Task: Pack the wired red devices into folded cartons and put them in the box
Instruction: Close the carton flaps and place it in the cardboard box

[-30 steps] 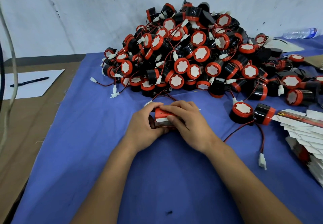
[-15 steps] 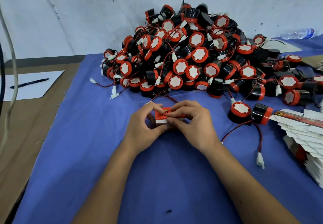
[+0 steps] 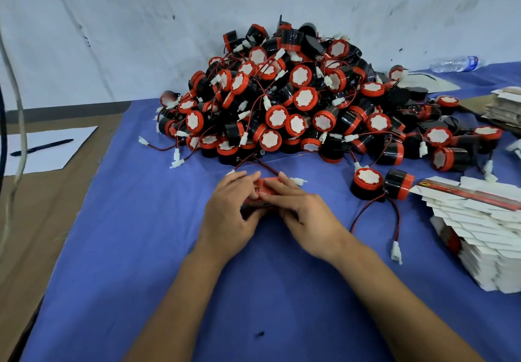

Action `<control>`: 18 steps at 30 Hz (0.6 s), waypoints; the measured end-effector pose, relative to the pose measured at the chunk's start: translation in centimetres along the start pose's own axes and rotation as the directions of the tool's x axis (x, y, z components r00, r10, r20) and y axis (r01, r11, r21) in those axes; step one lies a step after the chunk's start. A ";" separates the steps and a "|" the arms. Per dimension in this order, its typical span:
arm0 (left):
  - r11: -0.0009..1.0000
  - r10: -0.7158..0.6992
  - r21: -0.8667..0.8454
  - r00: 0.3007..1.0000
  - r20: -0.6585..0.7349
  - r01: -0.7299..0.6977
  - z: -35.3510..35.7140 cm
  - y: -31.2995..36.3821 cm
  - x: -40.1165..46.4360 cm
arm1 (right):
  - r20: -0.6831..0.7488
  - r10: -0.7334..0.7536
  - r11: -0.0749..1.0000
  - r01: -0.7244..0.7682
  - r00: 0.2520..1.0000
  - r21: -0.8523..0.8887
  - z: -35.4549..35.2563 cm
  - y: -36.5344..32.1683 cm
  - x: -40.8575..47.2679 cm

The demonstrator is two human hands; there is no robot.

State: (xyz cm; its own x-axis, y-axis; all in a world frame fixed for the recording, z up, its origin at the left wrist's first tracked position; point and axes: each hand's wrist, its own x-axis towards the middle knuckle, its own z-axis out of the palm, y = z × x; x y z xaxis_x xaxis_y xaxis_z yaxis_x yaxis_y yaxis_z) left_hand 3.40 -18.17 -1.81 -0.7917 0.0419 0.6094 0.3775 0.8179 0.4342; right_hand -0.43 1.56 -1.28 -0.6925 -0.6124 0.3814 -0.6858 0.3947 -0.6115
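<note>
While your left hand [image 3: 234,209] and right hand [image 3: 301,215] both clasp the small red carton [image 3: 263,192], it sits between them on the blue-covered bench [image 3: 141,248], just in front of the heap of wired red devices [image 3: 296,102]. Its long axis runs left to right. Neither hand is nearer. No packing box is in view, so its direction cannot be told.

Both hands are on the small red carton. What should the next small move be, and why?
Probably press the carton flaps shut. Both the left hand and right hand hold it on the blue cloth, and a white connector lies just beside it, perhaps needing tucking first.
</note>
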 end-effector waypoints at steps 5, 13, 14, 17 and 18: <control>0.993 -0.084 -0.081 0.995 0.059 0.089 0.3 0.0 0.4 | -0.040 0.079 0.997 -0.079 0.996 0.013 0.4 -0.1 0.6; 0.896 -0.249 -0.329 0.950 0.187 0.300 -0.9 3.6 2.6 | 0.125 0.157 0.935 -0.107 0.980 -0.339 -5.8 -5.2 1.6; 0.878 -0.212 -0.389 0.956 0.203 0.277 -0.7 5.1 3.0 | 0.122 0.145 0.930 -0.094 0.982 -0.356 -7.8 -5.9 0.8; 0.805 0.023 -0.584 0.978 0.207 0.105 0.1 11.8 5.3 | -0.026 0.172 0.917 -0.170 0.985 -0.361 -15.2 -7.9 -3.6; 0.754 0.119 -0.656 0.974 0.193 0.038 1.0 14.7 6.2 | -0.111 0.214 0.898 -0.240 0.971 -0.368 -17.9 -8.4 -5.9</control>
State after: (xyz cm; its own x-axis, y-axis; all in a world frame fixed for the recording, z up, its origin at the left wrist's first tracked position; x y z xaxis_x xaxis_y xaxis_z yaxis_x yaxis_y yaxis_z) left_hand 3.55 -5.35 7.73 -0.8190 0.2493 0.5169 0.5694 0.2419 0.7856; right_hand 5.42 14.14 13.99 -0.8436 -0.4340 0.3163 -0.5323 0.7534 -0.3860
